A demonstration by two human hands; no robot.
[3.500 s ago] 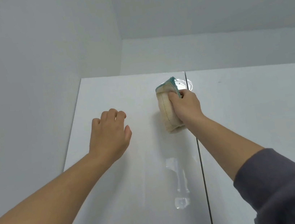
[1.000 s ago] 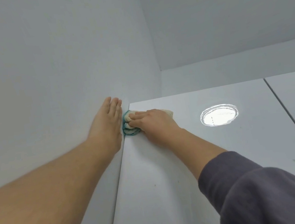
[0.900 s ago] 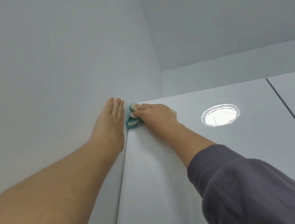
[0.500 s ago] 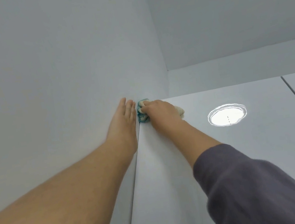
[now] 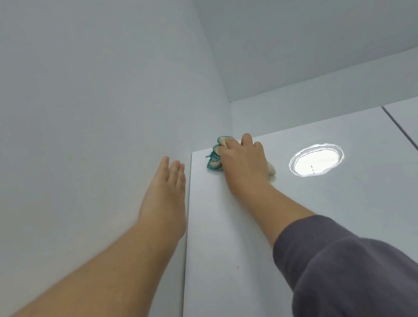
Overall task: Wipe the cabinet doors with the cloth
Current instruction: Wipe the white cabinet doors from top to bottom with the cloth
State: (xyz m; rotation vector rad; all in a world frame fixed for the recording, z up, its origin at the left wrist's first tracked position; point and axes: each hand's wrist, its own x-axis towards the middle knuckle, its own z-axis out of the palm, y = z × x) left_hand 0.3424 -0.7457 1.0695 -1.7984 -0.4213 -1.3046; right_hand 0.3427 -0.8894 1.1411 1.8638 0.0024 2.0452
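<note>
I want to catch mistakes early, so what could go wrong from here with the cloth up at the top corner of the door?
The cloth is bunched under the right hand, so little of it may touch the cabinet door, leaving streaks. It sits at the door's top edge and could slip over it. The small dark speck lower down could get missed.
</note>
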